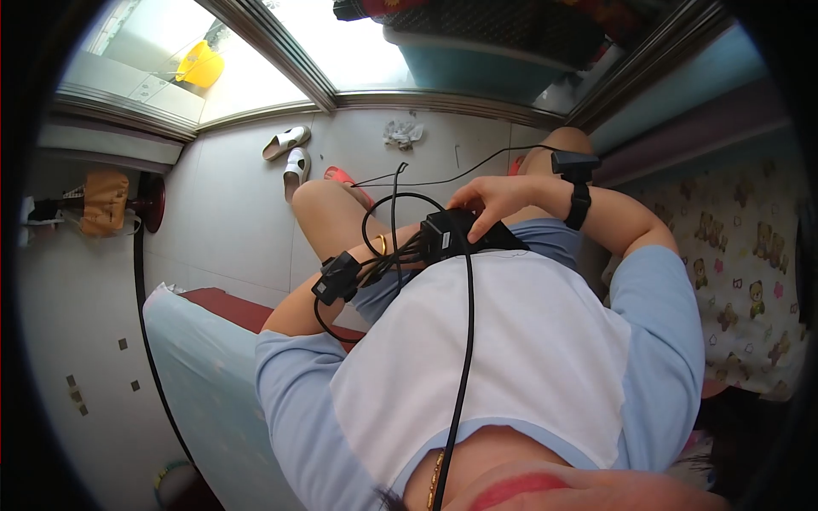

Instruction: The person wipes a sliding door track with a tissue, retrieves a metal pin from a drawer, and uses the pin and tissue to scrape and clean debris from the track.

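A black box with several cables at its left end is at my lap, in front of my white and blue shirt. My right hand is bent over the box from above, its fingers pressed to it. A black strap with a small black device is on my right wrist. Most of my left hand is hidden behind the box and cables, so its fingers do not show. Near it are a gold bracelet and a black device on the forearm.
A black cable runs down over my chest. White shoes and crumpled white paper lie on the tiled floor. A light blue covered surface is at the left, and sliding glass doors stand ahead.
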A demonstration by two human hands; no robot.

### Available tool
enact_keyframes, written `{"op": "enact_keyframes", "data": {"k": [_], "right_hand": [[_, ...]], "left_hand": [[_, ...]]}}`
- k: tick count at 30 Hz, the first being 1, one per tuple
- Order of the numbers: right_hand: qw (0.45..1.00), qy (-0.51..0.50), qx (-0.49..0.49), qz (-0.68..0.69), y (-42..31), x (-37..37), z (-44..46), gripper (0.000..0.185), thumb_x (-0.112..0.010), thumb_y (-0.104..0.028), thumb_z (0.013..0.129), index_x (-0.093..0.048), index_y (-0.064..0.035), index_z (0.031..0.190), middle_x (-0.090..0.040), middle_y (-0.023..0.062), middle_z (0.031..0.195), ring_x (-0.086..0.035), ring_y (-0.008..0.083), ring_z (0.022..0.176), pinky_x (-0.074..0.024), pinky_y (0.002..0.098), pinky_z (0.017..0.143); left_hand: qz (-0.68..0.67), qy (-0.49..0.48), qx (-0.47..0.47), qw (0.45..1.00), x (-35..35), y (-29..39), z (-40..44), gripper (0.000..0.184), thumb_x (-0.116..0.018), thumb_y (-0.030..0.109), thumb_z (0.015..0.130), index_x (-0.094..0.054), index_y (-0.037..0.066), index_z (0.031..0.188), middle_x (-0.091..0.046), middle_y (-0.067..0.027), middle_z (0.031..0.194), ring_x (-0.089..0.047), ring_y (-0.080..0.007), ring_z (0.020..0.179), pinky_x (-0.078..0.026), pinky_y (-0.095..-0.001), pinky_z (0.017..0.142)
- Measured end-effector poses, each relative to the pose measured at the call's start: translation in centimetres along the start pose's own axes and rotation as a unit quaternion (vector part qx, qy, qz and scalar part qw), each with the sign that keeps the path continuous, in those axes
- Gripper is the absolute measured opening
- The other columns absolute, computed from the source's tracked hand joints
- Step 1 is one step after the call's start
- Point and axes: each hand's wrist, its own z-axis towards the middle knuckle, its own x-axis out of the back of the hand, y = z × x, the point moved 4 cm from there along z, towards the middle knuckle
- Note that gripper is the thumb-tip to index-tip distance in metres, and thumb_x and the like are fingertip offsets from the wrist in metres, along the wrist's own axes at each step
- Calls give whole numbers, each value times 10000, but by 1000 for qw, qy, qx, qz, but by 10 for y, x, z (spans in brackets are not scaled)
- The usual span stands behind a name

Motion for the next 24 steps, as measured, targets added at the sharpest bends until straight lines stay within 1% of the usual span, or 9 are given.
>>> {"op": "enact_keyframes", "data": {"k": [2, 3, 5, 13, 16, 18, 20, 22, 24], "right_hand": [[1000, 11, 18, -3, 1, -5, -1, 577, -732, -257, 667, -517, 5, 1134, -604, 104, 941, -567, 172, 865, -443, 265, 778], [999, 18, 33, -5, -1, -9, -3, 574, -729, -248, 675, -511, 2, 1142, -605, 106, 947, -567, 172, 873, -440, 267, 783], [999, 20, 42, -12, -5, -12, -2, 566, -726, -241, 682, -509, 0, 1146, -606, 106, 954, -565, 174, 883, -436, 272, 793], [999, -4, 41, -28, -3, -22, 15, 567, -729, -237, 671, -509, -22, 1147, -601, 104, 997, -561, 190, 919, -424, 296, 822], [993, 8, 7, -116, -11, -31, 17, 592, -743, -267, 644, -514, -46, 1143, -598, 97, 1027, -562, 208, 939, -422, 313, 827], [974, 64, 31, -217, -21, -36, 19, 604, -747, -302, 626, -519, -73, 1137, -589, 93, 1062, -554, 238, 971, -417, 332, 828], [961, 73, 64, -259, -27, -45, 23, 541, -729, -286, 637, -534, -80, 1097, -587, 96, 1046, -546, 265, 974, -413, 341, 819], [936, 116, 116, -311, -33, -50, 25, 494, -720, -174, 613, -533, -49, 1053, -567, 122, 934, -554, 292, 878, -442, 367, 763], [926, 112, 110, -343, -32, -56, 29, 495, -721, -169, 605, -528, -61, 1047, -530, 93, 950, -539, 284, 875, -442, 377, 748]], "left_hand": [[21, 13, -10, 1000, 2, 3, 4, 313, -580, 141, 792, -495, 63, 1083, -604, -67, 927, -595, -130, 771, -434, -232, 643], [31, 19, -16, 999, -27, 34, 76, 307, -578, 140, 793, -496, 62, 1079, -604, -66, 926, -595, -130, 772, -434, -233, 645], [50, 32, -24, 998, -29, 38, 81, 296, -575, 139, 794, -500, 61, 1069, -605, -66, 924, -595, -130, 774, -435, -237, 650], [114, 86, -52, 988, -19, 30, 47, 249, -561, 134, 800, -512, 56, 1032, -606, -64, 915, -598, -129, 781, -435, -250, 670], [125, 98, -56, 986, -17, 36, 33, 238, -557, 132, 802, -516, 55, 1022, -606, -64, 913, -598, -129, 782, -436, -254, 675], [285, 80, -32, 955, -14, 52, 22, 212, -576, 154, 795, -477, 60, 957, -584, -51, 865, -575, -111, 776, -431, -260, 680], [229, 73, 6, 971, -7, 6, 29, 275, -621, 108, 757, -446, 76, 968, -524, -20, 883, -551, -103, 778, -430, -241, 679], [35, 133, -94, 986, -5, -10, 29, 290, -637, 61, 726, -441, 84, 939, -554, -10, 723, -571, -103, 720, -430, -232, 631], [7, 133, -66, 989, -5, -21, 27, 291, -646, 61, 734, -435, 84, 932, -550, -3, 739, -569, -97, 729, -435, -228, 648]]}}
